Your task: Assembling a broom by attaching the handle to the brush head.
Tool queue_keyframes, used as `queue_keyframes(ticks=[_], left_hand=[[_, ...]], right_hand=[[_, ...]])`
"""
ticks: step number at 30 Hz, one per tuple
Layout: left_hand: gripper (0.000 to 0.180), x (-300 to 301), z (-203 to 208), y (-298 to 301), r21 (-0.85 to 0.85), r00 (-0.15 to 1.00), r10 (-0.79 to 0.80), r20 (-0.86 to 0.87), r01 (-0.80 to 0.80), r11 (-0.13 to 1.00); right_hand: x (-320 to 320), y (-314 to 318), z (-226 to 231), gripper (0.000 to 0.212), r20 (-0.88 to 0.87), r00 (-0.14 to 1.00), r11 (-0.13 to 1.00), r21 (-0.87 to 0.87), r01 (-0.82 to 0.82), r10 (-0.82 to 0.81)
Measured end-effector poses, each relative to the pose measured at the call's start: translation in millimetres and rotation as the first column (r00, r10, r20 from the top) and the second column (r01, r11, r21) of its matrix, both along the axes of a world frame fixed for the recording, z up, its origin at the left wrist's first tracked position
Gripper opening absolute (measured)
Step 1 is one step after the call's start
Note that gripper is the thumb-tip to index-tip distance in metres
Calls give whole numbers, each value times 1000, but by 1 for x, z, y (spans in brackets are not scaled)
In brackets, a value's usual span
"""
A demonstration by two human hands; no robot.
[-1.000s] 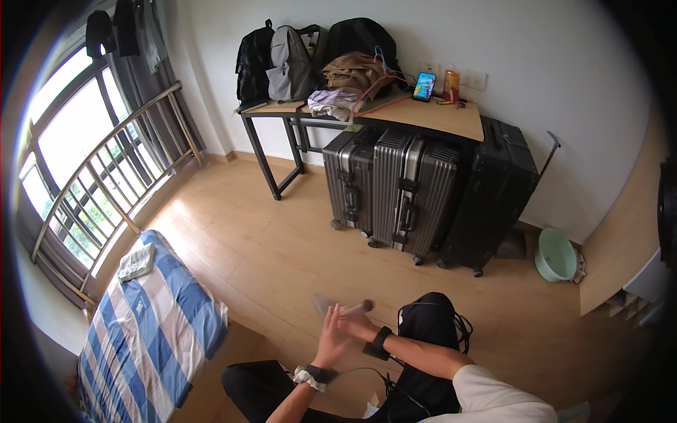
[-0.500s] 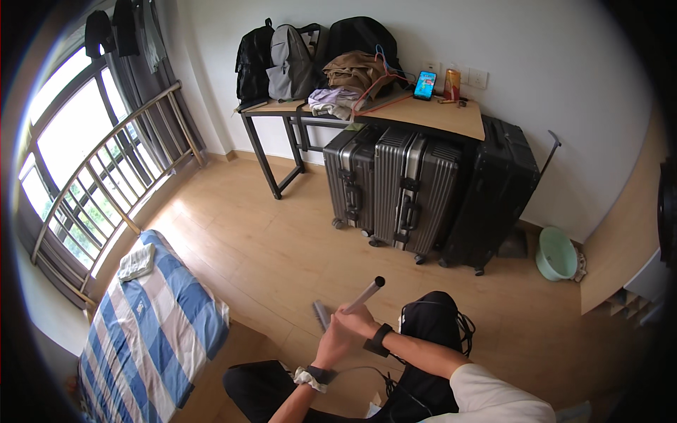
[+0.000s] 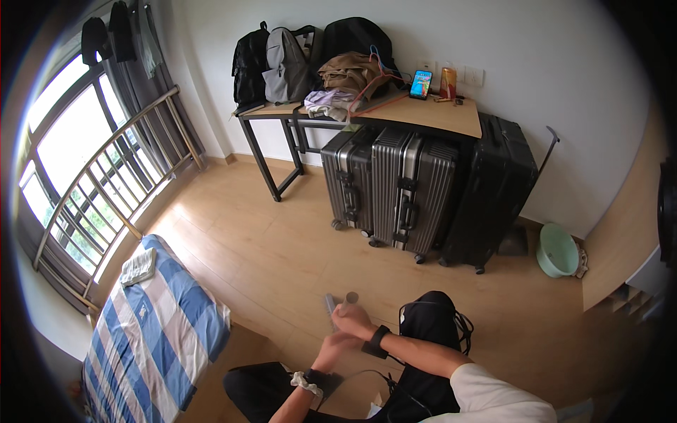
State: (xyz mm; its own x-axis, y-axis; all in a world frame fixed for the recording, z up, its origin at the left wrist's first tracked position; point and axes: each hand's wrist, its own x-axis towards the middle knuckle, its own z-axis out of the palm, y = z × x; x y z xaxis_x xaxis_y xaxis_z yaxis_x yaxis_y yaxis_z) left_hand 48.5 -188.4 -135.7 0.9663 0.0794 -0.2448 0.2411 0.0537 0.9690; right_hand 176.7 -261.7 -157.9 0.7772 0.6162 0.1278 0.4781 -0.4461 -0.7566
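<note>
My right hand [image 3: 356, 321] is closed around a grey tube-like handle [image 3: 351, 299], whose round end sticks up above the fist toward me. Just below and against it, my left hand [image 3: 337, 350] is closed too, apparently on the same handle; its fingers are partly hidden. Beyond the fists a grey, flat, elongated piece [image 3: 329, 304] shows close to the floor, blurred. Whether it joins the handle, I cannot tell. Both hands are in front of my bent legs in black trousers [image 3: 427, 321].
Ahead, several dark suitcases [image 3: 412, 194] stand under and beside a table [image 3: 451, 121] bearing backpacks, clothes, hangers and a lit phone [image 3: 421, 84]. A bed with blue-white checked bedding [image 3: 159, 324] is at left, by a window railing [image 3: 113, 173]. A green basin [image 3: 556, 252] sits at right.
The handle has swung from slanting up to the right to pointing more toward me, so its end looks shorter and lies farther left. My left hand has shifted slightly down.
</note>
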Motion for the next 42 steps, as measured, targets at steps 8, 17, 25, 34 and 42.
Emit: queue_keyframes(ticks=[8,17,25,34,42], left_hand=[[38,3,10,18,-375,993,111,-30,-114,920],[35,0,11,29,-94,982,170,84,-162,982],[30,-2,9,46,192,934,349,82,-358,914],[22,-4,3,45,307,938,309,155,-343,888],[29,0,11,42,345,953,291,80,-300,889]], right_hand=[[3,1,-4,24,-6,1000,999,27,16,-16],[23,0,0,31,12,999,996,73,-49,48],[13,13,-17,25,-184,970,960,261,-105,156],[17,-4,-12,22,-197,972,979,180,-95,131],[25,-20,10,22,-73,994,983,170,-73,86]])
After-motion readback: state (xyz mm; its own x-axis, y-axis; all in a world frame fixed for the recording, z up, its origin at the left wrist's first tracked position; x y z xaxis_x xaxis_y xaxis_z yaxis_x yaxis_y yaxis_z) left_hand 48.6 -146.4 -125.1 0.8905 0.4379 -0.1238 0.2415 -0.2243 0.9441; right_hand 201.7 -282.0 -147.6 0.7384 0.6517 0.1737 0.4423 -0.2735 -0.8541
